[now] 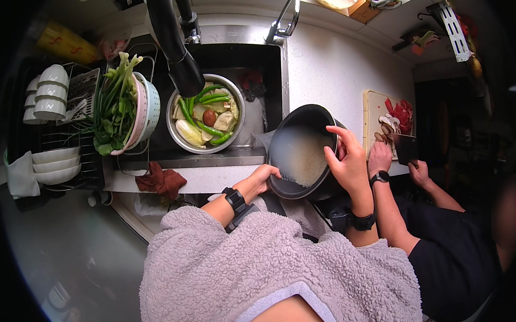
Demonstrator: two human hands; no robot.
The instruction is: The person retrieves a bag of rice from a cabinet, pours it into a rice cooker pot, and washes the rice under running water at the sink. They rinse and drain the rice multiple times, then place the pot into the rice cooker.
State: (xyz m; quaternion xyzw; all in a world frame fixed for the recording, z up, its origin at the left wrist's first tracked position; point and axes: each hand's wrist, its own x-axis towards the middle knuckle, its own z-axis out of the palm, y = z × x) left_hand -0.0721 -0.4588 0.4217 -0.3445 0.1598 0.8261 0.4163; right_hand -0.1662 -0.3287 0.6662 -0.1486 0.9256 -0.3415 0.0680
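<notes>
A dark rice-cooker inner pot [280, 177] is tilted on its side at the counter's front edge, its mouth facing up and left. Wet white rice [307, 163] lies along its lower wall, with a blurred, cloudy glare over part of it. My left hand [262, 178] grips the pot's lower left rim, thumb over the edge. At the right rim, my right hand [348, 161] has thumb and forefinger spread; whether it touches the pot is hard to tell. A steel bowl [240, 131] in the sink holds green chillies [211, 129], cabbage leaves and a brown round item.
A co-worker's hands [381, 155] work close on my right with a cleaver [405, 148] at a cutting board [370, 102] of sliced mushrooms. A black faucet [185, 71] overhangs the bowl. Colanders [152, 107] of greens and a dish rack [88, 140] stand left; a brown cloth [161, 180] lies in front.
</notes>
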